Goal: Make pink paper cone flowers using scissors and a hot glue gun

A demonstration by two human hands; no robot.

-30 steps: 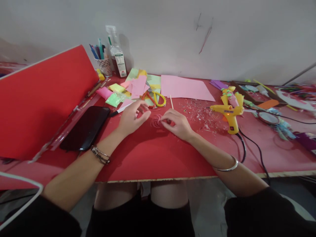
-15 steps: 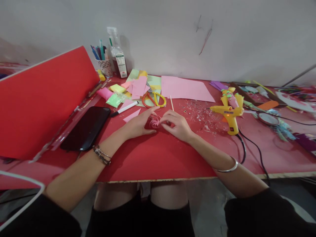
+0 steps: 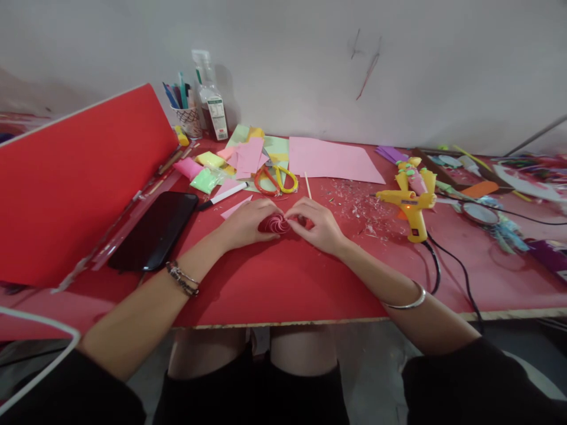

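Observation:
A pink curled-paper swirl (image 3: 278,224), its thin strips fanned round a centre, sits low over the red table between my two hands. My left hand (image 3: 248,224) curls round its left side, fingers behind and thumb in front. From the other side my right hand (image 3: 319,226) pinches the swirl's right edge between thumb and fingertips. What lies beneath the swirl is hidden. A pink paper piece (image 3: 238,207) lies by my left fingers. Beyond my right hand rests a thin white stick (image 3: 308,185).
Red-and-yellow-handled scissors (image 3: 277,180) and a pink sheet (image 3: 334,159) lie behind my hands. A yellow glue gun (image 3: 411,211), its light lit, stands right, its cable trailing to the front edge. On the left are a phone (image 3: 155,230), a marker (image 3: 224,195) and a red board (image 3: 84,171).
My left fingers have come down and closed in round the swirl, which now looks tighter and rounder. My right hand has barely moved.

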